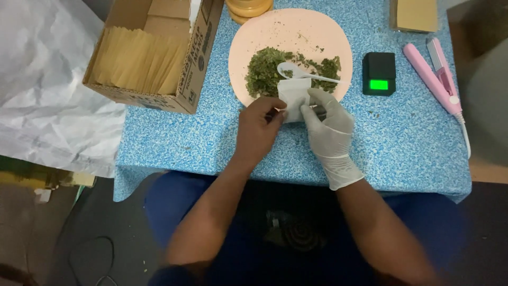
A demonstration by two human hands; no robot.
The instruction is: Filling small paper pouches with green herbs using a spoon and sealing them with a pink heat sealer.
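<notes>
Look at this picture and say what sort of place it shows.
Probably a small home packing station: a pink plate of dried green herbs, a cardboard box of paper sachets, and a small black digital scale on a blue speckled table.

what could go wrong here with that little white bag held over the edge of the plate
1. The small white bag is pinched between the bare left hand and the gloved right hand at the rim of the pink plate; if it tips, contents may land on the blue table.
2. The white spoon lies loose on the dried green leaves, just behind the bag; a nudge might flick leaves off the plate.
</notes>
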